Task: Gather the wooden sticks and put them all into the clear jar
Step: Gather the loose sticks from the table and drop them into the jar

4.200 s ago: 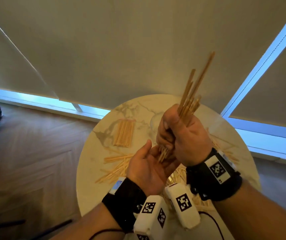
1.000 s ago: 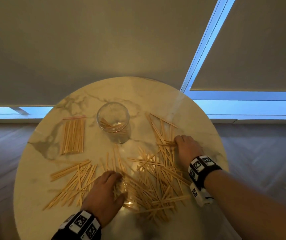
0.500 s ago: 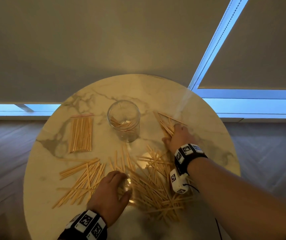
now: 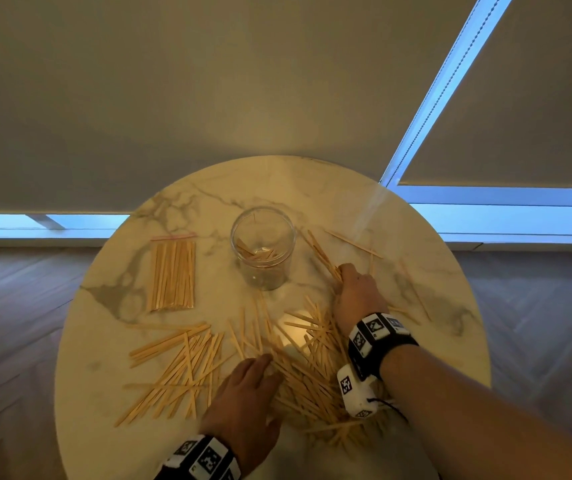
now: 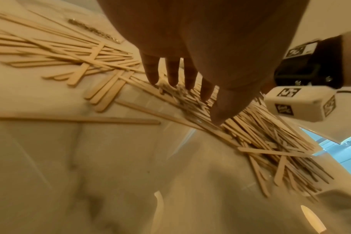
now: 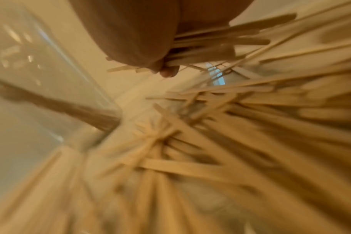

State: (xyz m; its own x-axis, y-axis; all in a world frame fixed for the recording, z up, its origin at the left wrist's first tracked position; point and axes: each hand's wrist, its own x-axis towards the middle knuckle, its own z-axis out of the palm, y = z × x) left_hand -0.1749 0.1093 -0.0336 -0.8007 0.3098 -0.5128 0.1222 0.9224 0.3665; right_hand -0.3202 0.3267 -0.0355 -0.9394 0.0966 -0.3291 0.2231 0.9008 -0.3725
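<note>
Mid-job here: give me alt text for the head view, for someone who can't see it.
Two hands gather loose wooden sticks strewn over a round marble table: the right hand grips a few beside the clear jar, the left hand lies flat on the pile. The jar stands upright with a few sticks inside; a bagged bundle lies to its left.

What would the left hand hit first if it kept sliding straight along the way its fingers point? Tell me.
The left hand rests with straight fingers on the loose wooden sticks, pointing up the table and slightly right. It would plough into more of that pile first; the clear jar stands farther on, probably left of that line.
</note>
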